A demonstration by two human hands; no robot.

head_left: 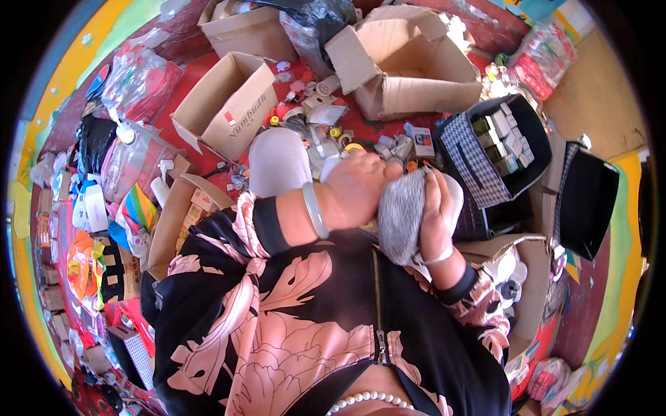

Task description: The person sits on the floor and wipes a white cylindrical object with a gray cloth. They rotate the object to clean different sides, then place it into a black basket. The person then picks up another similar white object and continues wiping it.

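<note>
In front of my chest, my right hand (440,216) is wrapped round a grey, streaky, furry-looking rounded thing (401,216). Its exact kind is unclear. My left hand (356,186), with a pale bangle at the wrist, is closed in a fist at the upper edge of the grey thing. What its fingers hold is hidden. A smooth pale rounded shape (279,161) lies beyond my left forearm. Just past both hands is a heap of small mixed parts (322,125) on red ground.
Open cardboard boxes stand ahead, one left (225,104) and a larger one right (416,73). On the right, a houndstooth fabric bin (479,166) holds small boxes. Another carton (531,277) with white items is by my right elbow. Plastic bags (142,83) and clutter line the left.
</note>
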